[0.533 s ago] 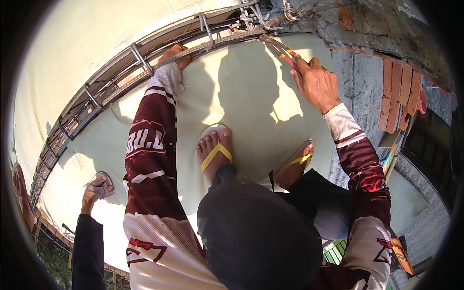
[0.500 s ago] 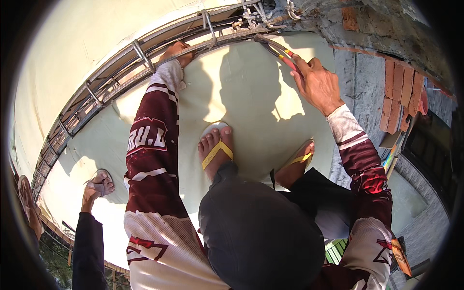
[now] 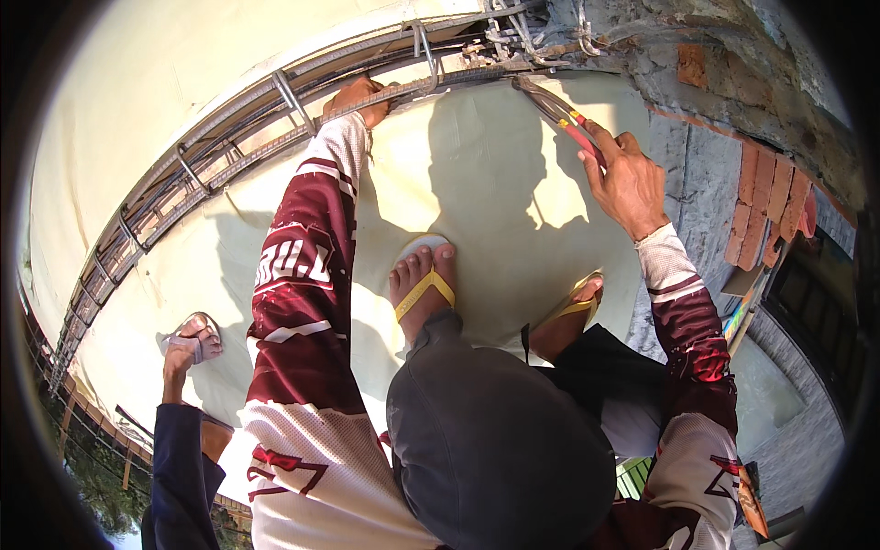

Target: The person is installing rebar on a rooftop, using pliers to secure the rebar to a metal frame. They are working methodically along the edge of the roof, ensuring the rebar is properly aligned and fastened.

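Head camera's looking straight down at this one, so you get both arms in maroon and white sleeves plus the feet. Right hand [image 3: 628,183] has its fingers wrapped round the handles of some pliers [image 3: 584,139], red and yellow grips with a dark metal head, so it's closed on them. The pliers point up and to the left, with the head just beside the lower bar of a long rebar cage [image 3: 291,99]. Can't tell if the tips actually touch the metal.

Left hand [image 3: 362,99] is up at that same lower bar, left of the pliers. Its fingers are mostly hidden there, so I honestly can't say how far it's closed or whether it's got hold of anything.

The cage curves across the top left over a pale sheet [image 3: 477,312], and bent rod ends [image 3: 524,35] stick out near the rough concrete [image 3: 628,55]. Two yellow-strapped flip-flops [image 3: 423,293] stand on the sheet. Over on the left there's another person's foot [image 3: 194,341] in a sandal, and stacked bricks [image 3: 761,192] sit off to the right.
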`<state>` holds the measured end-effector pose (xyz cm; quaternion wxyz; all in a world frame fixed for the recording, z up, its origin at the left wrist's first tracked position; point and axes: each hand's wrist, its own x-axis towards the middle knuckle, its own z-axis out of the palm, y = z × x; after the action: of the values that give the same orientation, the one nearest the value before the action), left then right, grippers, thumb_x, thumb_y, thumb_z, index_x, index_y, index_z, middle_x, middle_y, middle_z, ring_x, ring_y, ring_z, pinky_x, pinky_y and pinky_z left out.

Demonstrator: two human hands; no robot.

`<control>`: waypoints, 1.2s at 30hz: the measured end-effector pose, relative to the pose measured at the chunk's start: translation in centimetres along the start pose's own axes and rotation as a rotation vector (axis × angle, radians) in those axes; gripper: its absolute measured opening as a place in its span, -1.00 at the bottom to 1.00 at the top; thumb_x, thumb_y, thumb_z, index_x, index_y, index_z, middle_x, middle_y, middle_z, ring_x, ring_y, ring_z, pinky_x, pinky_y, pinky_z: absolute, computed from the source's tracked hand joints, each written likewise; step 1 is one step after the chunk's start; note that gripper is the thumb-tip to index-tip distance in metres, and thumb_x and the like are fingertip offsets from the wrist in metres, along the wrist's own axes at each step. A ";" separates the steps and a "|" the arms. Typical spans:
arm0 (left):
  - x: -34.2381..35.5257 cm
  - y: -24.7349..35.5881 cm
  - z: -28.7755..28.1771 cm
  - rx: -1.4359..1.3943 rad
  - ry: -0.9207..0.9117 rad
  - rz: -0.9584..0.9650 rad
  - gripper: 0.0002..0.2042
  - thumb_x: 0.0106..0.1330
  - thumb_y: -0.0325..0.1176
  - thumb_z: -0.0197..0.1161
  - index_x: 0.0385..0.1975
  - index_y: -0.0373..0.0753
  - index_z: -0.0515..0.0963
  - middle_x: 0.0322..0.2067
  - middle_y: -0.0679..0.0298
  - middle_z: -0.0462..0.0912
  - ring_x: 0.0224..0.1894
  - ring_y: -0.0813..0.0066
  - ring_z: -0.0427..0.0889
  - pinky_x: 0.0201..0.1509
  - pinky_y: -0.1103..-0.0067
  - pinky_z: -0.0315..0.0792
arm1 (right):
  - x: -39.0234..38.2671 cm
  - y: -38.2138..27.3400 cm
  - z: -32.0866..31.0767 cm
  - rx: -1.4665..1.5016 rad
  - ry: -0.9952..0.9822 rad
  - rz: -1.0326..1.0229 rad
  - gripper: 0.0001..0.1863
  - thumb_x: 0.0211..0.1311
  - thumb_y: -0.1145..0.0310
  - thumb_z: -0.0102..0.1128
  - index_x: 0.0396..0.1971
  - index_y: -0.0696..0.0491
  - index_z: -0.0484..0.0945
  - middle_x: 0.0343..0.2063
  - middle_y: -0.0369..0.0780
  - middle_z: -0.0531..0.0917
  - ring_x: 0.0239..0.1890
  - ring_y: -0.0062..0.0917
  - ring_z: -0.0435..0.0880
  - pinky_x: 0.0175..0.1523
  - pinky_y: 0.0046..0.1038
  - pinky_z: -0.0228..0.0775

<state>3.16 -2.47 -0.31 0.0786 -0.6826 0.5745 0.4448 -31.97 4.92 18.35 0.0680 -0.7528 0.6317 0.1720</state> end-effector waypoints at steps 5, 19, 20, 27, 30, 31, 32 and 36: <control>-0.3 0.7 -0.6 -0.035 -0.007 -0.038 -0.58 0.34 0.06 0.16 0.04 0.01 0.72 0.07 0.11 0.72 0.17 0.08 0.66 0.27 0.31 0.46 | -3.5 0.9 3.1 0.378 0.076 -0.023 -0.43 0.34 0.09 0.27 0.30 -0.09 0.46 -0.28 -0.15 0.61 -0.36 -0.21 0.71 -0.27 -0.18 0.59; 0.4 -0.1 -0.2 -0.043 -0.016 -0.023 -0.66 0.31 -0.14 0.20 0.04 0.03 0.72 0.02 0.16 0.74 0.12 0.14 0.69 0.24 0.35 0.48 | -9.0 -0.1 14.0 0.314 -0.059 -0.290 -0.44 0.16 0.26 0.36 0.19 -0.01 0.50 -0.11 -0.17 0.54 0.00 -0.23 0.57 0.16 -0.18 0.38; 0.2 0.1 -0.3 -0.031 -0.017 -0.040 -0.64 0.30 -0.18 0.20 0.07 0.05 0.70 0.09 0.18 0.71 0.17 0.14 0.66 0.28 0.35 0.47 | -8.7 -0.1 14.3 0.323 -0.024 -0.310 -0.44 0.16 0.28 0.36 0.19 0.02 0.49 -0.06 -0.14 0.54 0.04 -0.20 0.54 0.20 -0.17 0.34; 0.2 -0.1 -0.3 -0.017 -0.010 -0.044 -0.57 0.28 0.04 0.19 0.06 0.02 0.70 0.10 0.17 0.70 0.19 0.06 0.63 0.28 0.32 0.45 | -7.0 -0.8 14.2 0.351 0.105 -0.302 -0.41 0.19 0.33 0.32 0.24 0.11 0.45 0.17 -0.07 0.45 0.22 -0.13 0.39 0.33 -0.11 0.15; 0.4 -0.1 -0.2 0.015 0.031 -0.005 -0.63 0.30 -0.06 0.17 -0.01 -0.03 0.72 0.06 0.10 0.71 0.16 0.02 0.65 0.27 0.25 0.48 | -6.1 -1.8 14.1 0.427 0.225 -0.250 -0.41 0.18 0.24 0.35 0.22 0.08 0.49 0.18 -0.07 0.44 0.24 -0.14 0.38 0.33 -0.09 0.13; 0.3 0.0 -0.3 0.021 0.025 0.001 -0.65 0.30 -0.09 0.17 -0.03 -0.03 0.73 0.05 0.09 0.72 0.15 0.03 0.66 0.28 0.22 0.49 | -5.8 -2.3 14.3 0.455 0.255 -0.216 -0.42 0.20 0.22 0.33 0.22 0.08 0.49 0.19 -0.07 0.44 0.25 -0.14 0.37 0.34 -0.09 0.11; 0.1 0.3 -0.4 -0.014 0.045 -0.034 -0.65 0.27 -0.12 0.19 -0.04 -0.06 0.73 0.04 0.03 0.71 0.15 -0.01 0.66 0.27 0.20 0.49 | -5.3 -2.8 14.6 0.480 0.284 -0.186 -0.43 0.22 0.20 0.32 0.22 0.07 0.49 0.19 -0.07 0.43 0.25 -0.14 0.36 0.34 -0.08 0.10; -1.2 1.5 -0.7 0.048 0.151 -0.169 -0.46 0.41 0.09 0.01 0.03 -0.25 0.68 0.12 -0.02 0.66 0.26 -0.08 0.56 0.43 0.10 0.30 | -4.5 -4.7 16.1 0.483 0.378 -0.064 -0.44 0.32 0.09 0.23 0.24 0.04 0.48 0.22 -0.05 0.41 0.28 -0.13 0.34 0.35 -0.02 0.04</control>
<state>2.36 -2.53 1.55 0.0886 -0.7580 0.5297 0.3701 -30.79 15.21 4.35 0.1317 -0.7530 0.6318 -0.1285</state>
